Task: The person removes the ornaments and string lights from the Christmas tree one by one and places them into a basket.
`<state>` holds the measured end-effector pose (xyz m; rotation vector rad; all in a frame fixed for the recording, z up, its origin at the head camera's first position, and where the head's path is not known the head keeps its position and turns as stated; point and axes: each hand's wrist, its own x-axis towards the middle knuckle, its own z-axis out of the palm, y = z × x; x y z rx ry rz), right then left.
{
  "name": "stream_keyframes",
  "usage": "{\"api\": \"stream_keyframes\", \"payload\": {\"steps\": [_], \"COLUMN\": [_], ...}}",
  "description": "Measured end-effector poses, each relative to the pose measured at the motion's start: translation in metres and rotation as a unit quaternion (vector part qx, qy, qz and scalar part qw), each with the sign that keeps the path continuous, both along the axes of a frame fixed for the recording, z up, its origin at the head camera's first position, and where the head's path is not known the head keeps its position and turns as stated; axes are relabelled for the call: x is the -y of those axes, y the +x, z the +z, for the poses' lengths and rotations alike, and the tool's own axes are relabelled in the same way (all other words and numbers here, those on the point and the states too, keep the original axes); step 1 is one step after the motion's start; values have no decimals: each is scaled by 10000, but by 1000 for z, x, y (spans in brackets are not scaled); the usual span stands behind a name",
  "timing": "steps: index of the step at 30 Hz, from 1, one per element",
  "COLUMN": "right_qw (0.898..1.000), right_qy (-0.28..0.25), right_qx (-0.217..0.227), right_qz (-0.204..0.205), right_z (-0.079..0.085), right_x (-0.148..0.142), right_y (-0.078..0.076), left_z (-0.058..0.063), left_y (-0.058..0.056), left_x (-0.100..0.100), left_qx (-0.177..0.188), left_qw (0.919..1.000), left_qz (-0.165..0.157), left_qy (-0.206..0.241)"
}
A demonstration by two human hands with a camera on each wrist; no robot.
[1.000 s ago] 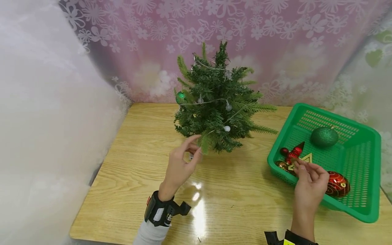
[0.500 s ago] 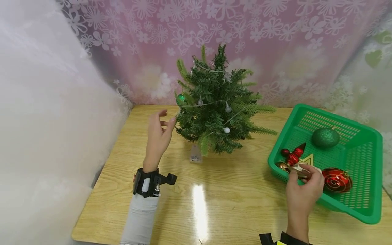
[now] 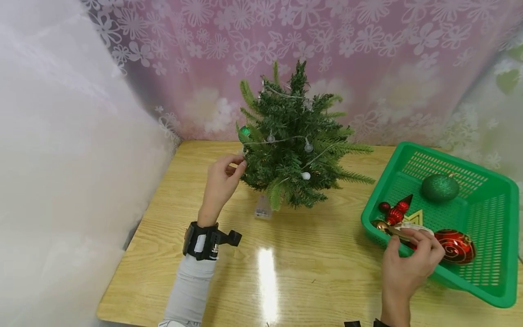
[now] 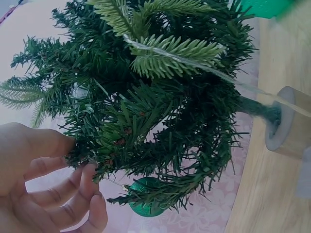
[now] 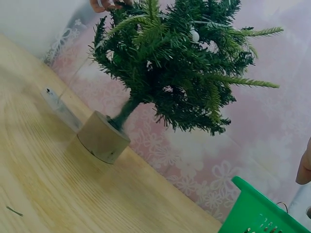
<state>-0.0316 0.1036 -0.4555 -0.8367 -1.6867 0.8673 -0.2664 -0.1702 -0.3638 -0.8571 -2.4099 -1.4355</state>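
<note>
Left hand [image 3: 222, 179], fingers bent, pinched branch tip [image 4: 80, 147] of dark green, needled artificial tree [image 3: 294, 150]; tree stood on pale yellow wood-grain tabletop [image 3: 327, 263]. Right hand [image 3: 412, 265], fingers curled, pinched thin flat brown-and-white piece [image 3: 398, 232] over left part of green plastic slotted basket [image 3: 512, 236].

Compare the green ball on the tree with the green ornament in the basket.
Place: the green ball sits among the branches of the tree; the green ornament lies in the basket.
Size: the green ornament looks larger than the green ball in the head view.
Visibility: branches partly cover the green ball; the green ornament shows clearly.
Shared: both are green with a glittery surface.
</note>
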Motion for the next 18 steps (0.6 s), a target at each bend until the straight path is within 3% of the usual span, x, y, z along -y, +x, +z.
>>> {"api": "stream_keyframes", "payload": {"steps": [10,18], "right_qw": [9997,9995], "right_qy": [161,241], "right_qx": [-55,-55], "right_qz": [177,175], "right_z": [0,2], "right_x": [9,14], "right_y": [-2,-3], "left_z": [-5,-6], "left_y": [18,41], "left_x": [0,-6], "left_qx": [-382,-790], "left_qw": [9992,9955], "left_qz": [-100,-487], "left_qy": [-110,-168]}}
